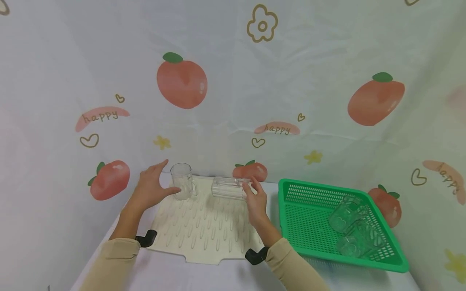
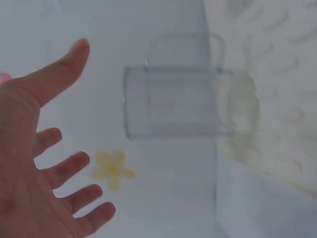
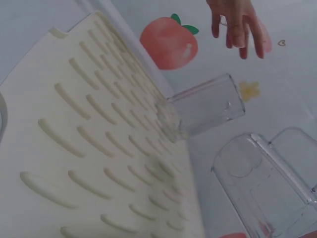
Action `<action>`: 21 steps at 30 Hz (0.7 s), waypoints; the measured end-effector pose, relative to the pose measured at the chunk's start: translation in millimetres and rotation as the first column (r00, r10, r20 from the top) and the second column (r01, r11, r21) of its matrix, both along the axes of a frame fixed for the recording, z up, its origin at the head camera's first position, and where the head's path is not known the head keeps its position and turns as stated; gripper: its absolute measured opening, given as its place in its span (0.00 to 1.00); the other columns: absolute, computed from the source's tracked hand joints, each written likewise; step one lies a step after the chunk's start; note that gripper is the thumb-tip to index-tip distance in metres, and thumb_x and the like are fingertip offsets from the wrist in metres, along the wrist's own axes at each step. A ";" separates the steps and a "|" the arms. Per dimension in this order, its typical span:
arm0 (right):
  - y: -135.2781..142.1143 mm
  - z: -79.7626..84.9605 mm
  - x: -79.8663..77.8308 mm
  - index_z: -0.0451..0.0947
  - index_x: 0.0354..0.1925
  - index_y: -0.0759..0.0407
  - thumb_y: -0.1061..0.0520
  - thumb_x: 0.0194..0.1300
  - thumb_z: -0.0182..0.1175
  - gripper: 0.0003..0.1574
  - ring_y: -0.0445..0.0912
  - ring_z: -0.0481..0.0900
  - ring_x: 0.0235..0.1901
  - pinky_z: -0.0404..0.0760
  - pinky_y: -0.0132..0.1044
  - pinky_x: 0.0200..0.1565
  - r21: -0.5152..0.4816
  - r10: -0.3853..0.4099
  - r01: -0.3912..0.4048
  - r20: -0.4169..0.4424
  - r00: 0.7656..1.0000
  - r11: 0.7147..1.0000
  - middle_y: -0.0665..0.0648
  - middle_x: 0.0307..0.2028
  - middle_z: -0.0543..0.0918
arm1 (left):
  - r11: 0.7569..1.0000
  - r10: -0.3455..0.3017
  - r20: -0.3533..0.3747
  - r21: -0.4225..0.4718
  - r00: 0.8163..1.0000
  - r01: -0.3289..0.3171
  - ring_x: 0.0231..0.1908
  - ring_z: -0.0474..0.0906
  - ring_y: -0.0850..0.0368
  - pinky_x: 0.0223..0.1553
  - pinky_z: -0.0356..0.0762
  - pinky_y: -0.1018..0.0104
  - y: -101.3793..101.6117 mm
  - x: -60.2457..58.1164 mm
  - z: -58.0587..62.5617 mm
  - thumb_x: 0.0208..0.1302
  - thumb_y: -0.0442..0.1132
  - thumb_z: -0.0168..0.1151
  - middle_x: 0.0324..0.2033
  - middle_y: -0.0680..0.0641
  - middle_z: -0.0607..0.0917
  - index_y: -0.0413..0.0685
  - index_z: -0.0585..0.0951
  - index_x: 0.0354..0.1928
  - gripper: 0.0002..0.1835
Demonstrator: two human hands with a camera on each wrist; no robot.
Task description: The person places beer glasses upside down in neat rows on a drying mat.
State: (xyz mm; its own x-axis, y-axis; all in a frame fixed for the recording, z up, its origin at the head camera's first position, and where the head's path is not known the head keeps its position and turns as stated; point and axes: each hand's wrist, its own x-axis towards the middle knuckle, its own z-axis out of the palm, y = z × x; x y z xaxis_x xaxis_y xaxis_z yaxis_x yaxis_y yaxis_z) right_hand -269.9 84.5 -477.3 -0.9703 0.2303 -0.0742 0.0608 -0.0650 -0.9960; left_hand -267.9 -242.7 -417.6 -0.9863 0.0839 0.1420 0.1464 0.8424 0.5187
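Observation:
A clear glass mug stands upright at the back left of a cream ridged draining board. My left hand is beside it, fingers and thumb spread and holding nothing; in the left wrist view a gap shows between the hand and the mug. With my right hand I hold a second glass mug on its side above the board's back edge, fingers at its right end. The right wrist view shows this mug large, but the gripping fingers are out of sight there.
At the right is a green plastic basket with slotted walls. Inside, two more glass mugs lie at its right end, one farther back, the other nearer. A white curtain with fruit prints hangs close behind the board.

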 end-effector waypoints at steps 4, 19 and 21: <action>0.4 -0.5 -0.8 0.65 0.76 0.51 0.48 0.75 0.58 0.35 0.59 0.76 0.66 0.74 0.57 0.69 0.003 -0.009 0.009 -0.002 1.000 1.000 0.65 0.73 0.67 | 0.991 -0.083 -0.044 0.097 0.996 0.087 0.75 0.51 0.26 0.66 0.62 0.25 32.1 -6.4 4.2 0.56 0.58 0.76 0.76 0.34 0.60 0.55 0.54 0.81 0.57; -4.6 6.9 6.7 0.62 0.77 0.55 0.47 0.78 0.54 0.36 0.62 0.71 0.70 0.72 0.60 0.69 -0.021 0.010 -0.011 -0.031 0.999 1.000 0.66 0.74 0.64 | 0.910 -0.293 -0.053 0.291 0.955 0.296 0.78 0.58 0.40 0.70 0.67 0.35 109.5 -15.5 -25.7 0.53 0.51 0.80 0.77 0.46 0.62 0.60 0.58 0.80 0.55; -4.0 5.7 6.4 0.62 0.77 0.54 0.47 0.78 0.54 0.35 0.61 0.70 0.70 0.71 0.60 0.69 -0.015 0.011 -0.012 -0.030 0.999 1.000 0.66 0.74 0.64 | 0.899 -0.295 -0.049 0.323 0.954 0.294 0.78 0.58 0.40 0.71 0.66 0.36 114.5 -16.6 -33.6 0.53 0.50 0.80 0.77 0.46 0.62 0.60 0.59 0.79 0.54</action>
